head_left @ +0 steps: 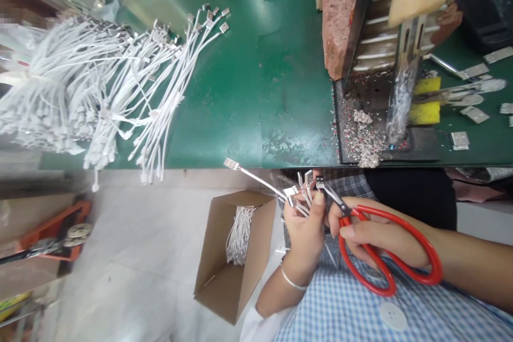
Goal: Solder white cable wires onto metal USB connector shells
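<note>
A small bunch of white USB cables (262,181) is gripped in my left hand (305,232), their metal plugs sticking up past the thumb. One cable reaches out to the left, towards the table edge. My right hand (374,232) is closed around a pair of red-handled scissors (344,208). The blades point up and left at a metal plug (319,182) beside my left thumb. Whether the blades touch it I cannot tell. Both hands are in front of the body, just below the table edge.
Bundled white cables (160,85) lie on the green table (240,91) at left. At right stand a brick (339,32), a metal stand with solder-like crumbs (366,144), a yellow sponge (427,112) and loose plugs (459,140). A cardboard box (220,288) below contains more cables.
</note>
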Action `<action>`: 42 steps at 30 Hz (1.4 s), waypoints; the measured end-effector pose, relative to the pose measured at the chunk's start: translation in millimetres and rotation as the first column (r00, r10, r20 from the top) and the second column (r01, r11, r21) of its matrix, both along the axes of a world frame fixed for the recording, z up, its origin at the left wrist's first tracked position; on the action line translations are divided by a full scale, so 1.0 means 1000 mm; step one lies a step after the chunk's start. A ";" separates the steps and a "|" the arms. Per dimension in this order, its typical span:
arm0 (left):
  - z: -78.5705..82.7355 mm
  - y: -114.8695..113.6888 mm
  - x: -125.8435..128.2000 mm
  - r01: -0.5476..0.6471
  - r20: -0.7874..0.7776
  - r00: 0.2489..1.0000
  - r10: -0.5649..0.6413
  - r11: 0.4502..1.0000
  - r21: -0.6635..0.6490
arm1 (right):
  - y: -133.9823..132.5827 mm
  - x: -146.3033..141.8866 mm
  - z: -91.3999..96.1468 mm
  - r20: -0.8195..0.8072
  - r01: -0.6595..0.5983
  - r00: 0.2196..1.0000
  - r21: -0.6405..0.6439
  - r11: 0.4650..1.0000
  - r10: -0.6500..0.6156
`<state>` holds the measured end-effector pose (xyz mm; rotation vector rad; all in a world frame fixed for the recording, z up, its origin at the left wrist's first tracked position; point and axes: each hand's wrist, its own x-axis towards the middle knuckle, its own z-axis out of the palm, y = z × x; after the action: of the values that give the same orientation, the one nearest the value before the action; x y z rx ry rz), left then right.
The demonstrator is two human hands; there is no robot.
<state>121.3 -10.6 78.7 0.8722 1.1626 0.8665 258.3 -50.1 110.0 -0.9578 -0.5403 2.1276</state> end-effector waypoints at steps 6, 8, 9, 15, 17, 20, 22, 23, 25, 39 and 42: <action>-0.001 0.000 0.002 0.029 0.005 1.000 -0.029 0.999 -0.038 | -0.002 0.000 -0.001 0.034 0.007 0.999 0.016 1.000 -0.007; 0.000 0.001 0.003 0.007 0.009 1.000 -0.007 1.000 -0.015 | -0.002 0.001 0.002 0.037 0.002 0.999 0.014 1.000 -0.002; 0.000 0.002 0.004 -0.009 0.013 1.000 0.009 1.000 0.000 | -0.002 0.002 0.004 0.039 -0.001 0.999 0.011 1.000 0.001; 0.000 0.006 0.004 -0.016 -0.004 1.000 0.016 0.997 0.071 | 0.001 0.004 0.010 0.077 -0.008 0.997 -0.013 1.000 0.009; 0.000 0.007 0.004 -0.008 -0.019 1.000 0.010 0.997 0.082 | 0.002 0.003 0.008 0.060 -0.002 0.998 0.002 1.000 0.002; -0.002 0.008 0.005 -0.015 -0.030 0.999 0.018 0.995 0.095 | 0.004 0.002 0.007 0.088 0.021 0.996 0.001 1.000 -0.021; -0.003 0.008 0.007 -0.017 -0.036 0.999 0.020 0.995 0.099 | 0.004 0.003 0.008 0.124 0.021 0.992 -0.001 1.000 -0.021; -0.003 0.009 0.007 -0.013 -0.036 0.999 0.016 0.995 0.103 | 0.005 0.003 0.009 0.135 0.017 0.991 -0.001 1.000 -0.017; -0.003 0.010 0.009 0.003 -0.034 0.999 0.001 0.993 0.118 | 0.005 0.004 0.011 0.146 0.008 0.989 0.007 1.000 -0.009; -0.011 0.009 0.011 0.037 -0.045 0.999 -0.027 0.970 0.240 | 0.010 0.003 0.018 0.158 0.026 0.987 -0.060 0.998 -0.016; -0.015 0.009 0.009 0.065 -0.082 0.996 -0.043 0.958 0.280 | 0.008 0.003 0.019 0.164 0.009 0.986 -0.046 0.999 -0.002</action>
<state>130.2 -1.8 63.8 1.1740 1.0893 0.9767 261.8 -41.7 129.1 -1.1673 -0.5699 2.0759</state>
